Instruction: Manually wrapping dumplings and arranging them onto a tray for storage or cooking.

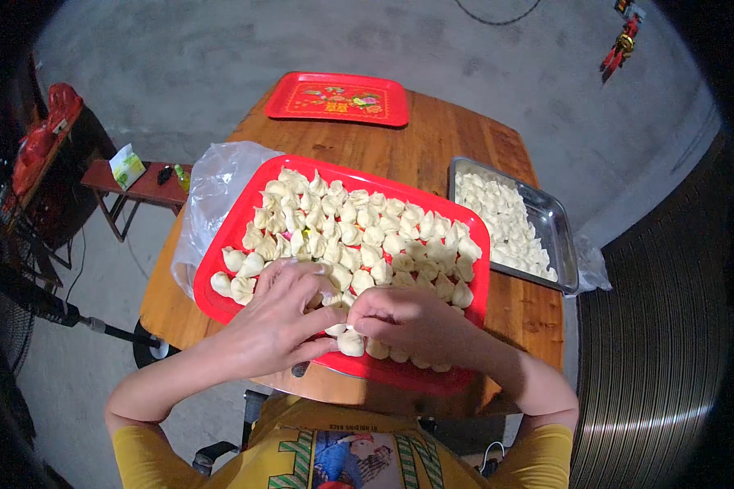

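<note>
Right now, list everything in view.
table: 1, brown, centre
large tray: 1, red, table front
metal tray: 1, silver, table's right
small tray: 1, red, table back
dumplings: many, cream, large and metal trays
plastic bags: 2, clear, beside those trays
bench: 1, reddish, left
tissue pack: 1, white/green, on bench
bottle: 1, green, on bench
bags: count unclear, red, far left
fan: count unclear, black, left
ornament: 1, red/gold, upper right
shutter: 1, grey, right
shirt: 1, yellow, bottom
left hand: 1, bare, over large tray
right hand: 1, bare, over large tray

Our pale, pinched dumplings point(373, 236), crowded in loose rows, across our rimmed red tray point(218, 232), rounder pieces point(242, 289) toward nine o'clock, one plump dumpling point(351, 343) near six o'clock
</note>
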`<state>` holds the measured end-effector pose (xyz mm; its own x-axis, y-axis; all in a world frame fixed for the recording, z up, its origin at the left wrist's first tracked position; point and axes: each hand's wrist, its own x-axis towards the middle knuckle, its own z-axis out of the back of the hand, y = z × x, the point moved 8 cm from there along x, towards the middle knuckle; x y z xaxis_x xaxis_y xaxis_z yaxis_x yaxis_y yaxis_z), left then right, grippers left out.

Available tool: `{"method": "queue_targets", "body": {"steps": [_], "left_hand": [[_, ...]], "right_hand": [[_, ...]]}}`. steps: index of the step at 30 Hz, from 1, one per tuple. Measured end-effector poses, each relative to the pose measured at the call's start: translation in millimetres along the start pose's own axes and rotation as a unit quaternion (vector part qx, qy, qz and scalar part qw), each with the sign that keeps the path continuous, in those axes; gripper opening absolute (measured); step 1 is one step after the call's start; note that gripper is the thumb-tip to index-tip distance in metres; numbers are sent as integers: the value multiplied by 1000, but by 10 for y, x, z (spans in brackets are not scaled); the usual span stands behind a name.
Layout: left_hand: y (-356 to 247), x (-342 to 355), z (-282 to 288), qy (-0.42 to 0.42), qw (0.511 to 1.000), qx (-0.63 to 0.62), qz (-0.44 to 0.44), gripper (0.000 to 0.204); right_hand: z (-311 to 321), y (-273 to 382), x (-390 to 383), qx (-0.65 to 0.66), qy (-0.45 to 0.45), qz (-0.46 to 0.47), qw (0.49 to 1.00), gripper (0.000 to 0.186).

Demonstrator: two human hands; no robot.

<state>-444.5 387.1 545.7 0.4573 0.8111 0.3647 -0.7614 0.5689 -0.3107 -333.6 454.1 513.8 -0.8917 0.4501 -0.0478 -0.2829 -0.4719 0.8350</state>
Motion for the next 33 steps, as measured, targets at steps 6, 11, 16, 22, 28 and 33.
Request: {"method": "queue_targets", "body": {"steps": [6,11,16,22,28,33], "left_hand": [[-11,49,-48,-9,1000,4,-6,28],[22,70,-83,-3,1000,5,-2,28],[-17,119,-105,7,1000,0,-4,30],[-159,199,-295,51,997,-7,-60,38],[-359,393,-405,70,989,34,-129,32],[-435,519,-403,88,979,77,-166,26]], "right_hand": [[39,58,-70,-137,-62,79,985,10],[120,218,-127,-203,-84,149,964,6],[256,120,-247,-206,-22,47,977,9],[242,91,-595,-254,-52,100,960,19],[296,51,-840,-297,-56,124,945,23],[343,30,-924,-344,-28,162,925,22]]}}
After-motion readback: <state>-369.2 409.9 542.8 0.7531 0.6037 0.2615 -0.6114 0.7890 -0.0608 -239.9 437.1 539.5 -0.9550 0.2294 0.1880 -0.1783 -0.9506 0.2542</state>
